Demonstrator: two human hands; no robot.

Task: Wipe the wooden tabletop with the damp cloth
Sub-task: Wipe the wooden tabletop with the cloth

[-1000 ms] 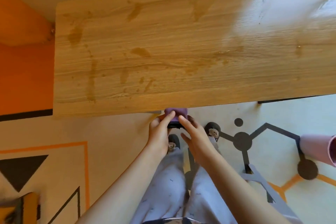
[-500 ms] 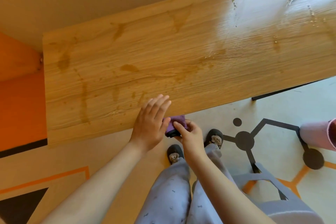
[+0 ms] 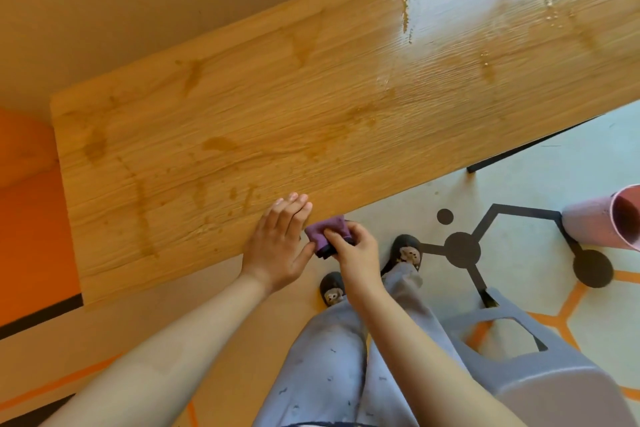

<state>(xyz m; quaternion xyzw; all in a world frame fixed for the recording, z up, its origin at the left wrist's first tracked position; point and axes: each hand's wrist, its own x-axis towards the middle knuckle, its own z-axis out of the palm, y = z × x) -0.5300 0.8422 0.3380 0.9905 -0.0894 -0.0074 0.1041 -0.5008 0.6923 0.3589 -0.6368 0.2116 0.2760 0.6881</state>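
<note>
Right grip (image 3: 356, 253) is pinching the folded purple cloth (image 3: 327, 230), thumb and fingers curled round it. The cloth is hanging just off the near edge of the desk (image 3: 311, 97), over the floor, not yet on the wood.

Left grip (image 3: 280, 243) is no longer working the cloth as it was a second ago. It's lying flat on the desk edge just beside it, fingers straight, holding nothing; can't tell if the thumb is touching the cloth.

I'm reading that as refold done, cloth handed to one grip, left bracing. The cloth is sitting about where it was, so no stroke is starting yet.

Past the left grip, damp streaks (image 3: 142, 204) are running across the near and middle wood. Further out to the right, specks (image 3: 403, 7) are showing in the glare.

Judgement: most of the surface is still needing a pass. The next move is getting the cloth over the edge and flat.
</note>
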